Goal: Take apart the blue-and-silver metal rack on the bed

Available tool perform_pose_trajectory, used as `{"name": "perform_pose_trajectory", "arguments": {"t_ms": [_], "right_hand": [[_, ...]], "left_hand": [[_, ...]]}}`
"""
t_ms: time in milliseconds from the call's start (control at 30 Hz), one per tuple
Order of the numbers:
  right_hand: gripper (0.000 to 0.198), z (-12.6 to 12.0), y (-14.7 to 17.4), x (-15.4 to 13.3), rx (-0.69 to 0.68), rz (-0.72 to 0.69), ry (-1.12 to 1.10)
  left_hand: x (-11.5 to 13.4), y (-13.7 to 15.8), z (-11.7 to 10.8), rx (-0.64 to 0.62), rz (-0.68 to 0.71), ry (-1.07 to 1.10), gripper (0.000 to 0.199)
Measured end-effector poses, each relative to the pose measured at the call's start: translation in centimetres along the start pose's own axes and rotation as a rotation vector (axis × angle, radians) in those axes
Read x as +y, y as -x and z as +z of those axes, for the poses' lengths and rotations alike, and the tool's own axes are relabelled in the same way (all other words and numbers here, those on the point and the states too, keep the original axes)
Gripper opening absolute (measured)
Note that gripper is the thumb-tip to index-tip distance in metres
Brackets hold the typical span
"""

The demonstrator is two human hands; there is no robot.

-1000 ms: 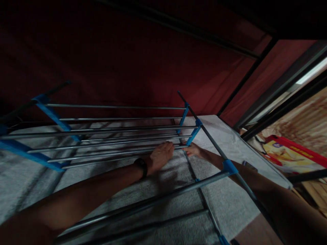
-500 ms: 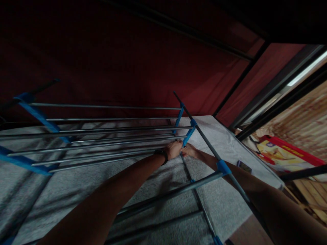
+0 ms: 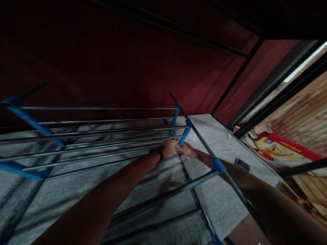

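A rack of grey metal tubes (image 3: 112, 139) joined by blue plastic brackets (image 3: 185, 135) lies on its side across a pale, carpet-like surface (image 3: 204, 136). My left hand (image 3: 169, 147), with a dark band at the wrist, closes around the end of a tube by the lower end of a blue bracket. Right against it, my right hand (image 3: 187, 149) has its fingers curled on that same bracket and the upright pole (image 3: 184, 168). The exact joint under my fingers is hidden. My right forearm passes behind a nearer pole with a blue connector (image 3: 219, 166).
A dark red wall panel (image 3: 127, 68) rises behind the rack. A phone (image 3: 242, 164) lies to the right of my right arm. Beyond the dark frame bars stand a red and yellow box (image 3: 283, 149) and wooden slats (image 3: 310, 190).
The view has shifted slightly, so the rack and hands appear a little further left. Both hands remain at the same bracket joint.
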State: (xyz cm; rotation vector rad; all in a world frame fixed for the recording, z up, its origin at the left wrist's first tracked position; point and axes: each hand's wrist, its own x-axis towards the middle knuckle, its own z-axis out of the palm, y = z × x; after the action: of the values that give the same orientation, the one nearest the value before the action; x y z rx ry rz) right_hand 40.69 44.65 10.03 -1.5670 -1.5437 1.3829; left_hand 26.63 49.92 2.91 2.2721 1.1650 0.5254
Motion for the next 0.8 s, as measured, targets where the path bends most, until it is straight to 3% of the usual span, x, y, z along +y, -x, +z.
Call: {"name": "perform_pose_trajectory", "arguments": {"t_ms": [400, 567, 800], "right_hand": [[0.019, 0.5, -1.5, 1.7, 0.029, 0.081, -0.022], [0.021, 0.8, -1.0, 0.9, -0.031, 0.100, -0.005], [0.028, 2.0, 0.5, -1.7, -0.002, 0.071, -0.007]], "left_hand": [[0.2, 0.0, -0.1, 0.038, -0.023, 0.117, 0.022], [0.4, 0.3, -0.7, 0.052, -0.038, 0.162, 0.022], [0.2, 0.5, -0.8, 0.054, -0.047, 0.197, 0.018]]}}
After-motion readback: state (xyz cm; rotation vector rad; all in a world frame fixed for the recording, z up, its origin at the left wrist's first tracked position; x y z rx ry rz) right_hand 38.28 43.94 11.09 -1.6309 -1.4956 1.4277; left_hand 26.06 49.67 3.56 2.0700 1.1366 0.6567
